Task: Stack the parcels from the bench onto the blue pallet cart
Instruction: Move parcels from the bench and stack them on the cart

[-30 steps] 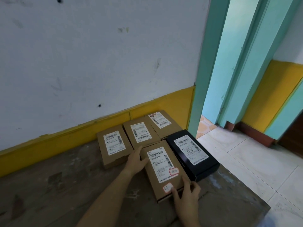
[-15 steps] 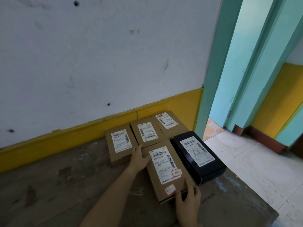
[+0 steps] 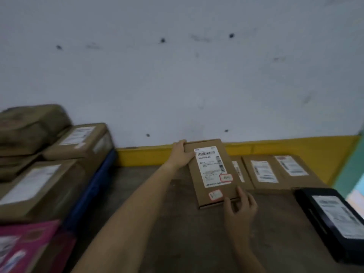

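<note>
A flat brown parcel (image 3: pixel 211 171) with a white label and two red-edged stickers is held between both hands above the bench (image 3: pixel 177 223). My left hand (image 3: pixel 182 154) grips its far left corner, thumb on the label. My right hand (image 3: pixel 239 211) pinches its near right corner. Three more flat brown parcels (image 3: pixel 264 172) lie on the bench by the wall, and a black parcel (image 3: pixel 332 217) lies at the right. The blue pallet cart (image 3: pixel 92 184) shows at the left, its edge visible under stacked brown boxes (image 3: pixel 41 186).
A pink box (image 3: pixel 25 245) sits at the lower left beside the cart's load. A white wall with a yellow base band (image 3: pixel 145 155) runs behind the bench. A teal door frame (image 3: pixel 354 174) edges the right side. The frame is blurred by motion.
The view has swung left, bringing the cart and its boxes into sight. The labelled brown parcel has come up off the bench in both hands and moved left, away from the black parcel.
</note>
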Motion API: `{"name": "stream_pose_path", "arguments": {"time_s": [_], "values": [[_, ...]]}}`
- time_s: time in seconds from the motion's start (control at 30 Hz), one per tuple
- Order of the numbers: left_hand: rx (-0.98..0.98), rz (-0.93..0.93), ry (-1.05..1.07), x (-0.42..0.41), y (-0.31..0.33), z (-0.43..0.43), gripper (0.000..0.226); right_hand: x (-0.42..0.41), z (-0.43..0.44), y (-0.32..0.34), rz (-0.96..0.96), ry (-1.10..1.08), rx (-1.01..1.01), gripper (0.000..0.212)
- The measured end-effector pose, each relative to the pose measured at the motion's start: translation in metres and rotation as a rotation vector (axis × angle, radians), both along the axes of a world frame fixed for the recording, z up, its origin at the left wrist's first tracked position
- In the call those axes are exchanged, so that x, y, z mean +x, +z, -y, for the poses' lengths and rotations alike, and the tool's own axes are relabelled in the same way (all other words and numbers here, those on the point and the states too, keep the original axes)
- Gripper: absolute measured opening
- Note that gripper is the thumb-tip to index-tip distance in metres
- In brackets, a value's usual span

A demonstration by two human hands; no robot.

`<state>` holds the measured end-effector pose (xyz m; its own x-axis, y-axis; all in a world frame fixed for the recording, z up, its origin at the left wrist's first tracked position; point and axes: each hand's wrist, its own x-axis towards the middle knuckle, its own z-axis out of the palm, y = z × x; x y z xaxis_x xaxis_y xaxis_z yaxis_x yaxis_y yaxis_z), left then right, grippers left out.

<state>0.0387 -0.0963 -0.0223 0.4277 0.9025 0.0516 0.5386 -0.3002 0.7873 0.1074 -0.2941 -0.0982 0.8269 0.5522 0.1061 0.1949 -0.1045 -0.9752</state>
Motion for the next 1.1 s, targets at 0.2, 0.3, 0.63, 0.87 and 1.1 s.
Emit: {"name": "stream_pose_path", "arguments": {"time_s": [0.2, 0.3, 0.63, 0.87, 1.1], "values": [[0.002, 0.050, 0.077, -0.121, 0.031, -0.019, 0.068, -0.094, -0.024, 0.029, 0.025, 0.132, 0.032, 0.049], [0.012, 0.037, 0.109, -0.182, 0.040, -0.022, 0.068, -0.146, -0.032, 0.039, 0.040, 0.165, 0.043, 0.050], [-0.040, 0.146, 0.104, -0.349, 0.071, -0.050, 0.066, -0.308, -0.063, 0.072, 0.138, 0.223, 0.031, 0.052], [-0.064, 0.164, 0.172, -0.411, 0.071, -0.076, 0.062, -0.370, -0.091, 0.088, 0.257, 0.317, -0.079, 0.055], [-0.112, 0.086, 0.194, -0.431, 0.051, -0.097, 0.053, -0.400, -0.117, 0.087, 0.315, 0.436, -0.225, 0.058]]}}
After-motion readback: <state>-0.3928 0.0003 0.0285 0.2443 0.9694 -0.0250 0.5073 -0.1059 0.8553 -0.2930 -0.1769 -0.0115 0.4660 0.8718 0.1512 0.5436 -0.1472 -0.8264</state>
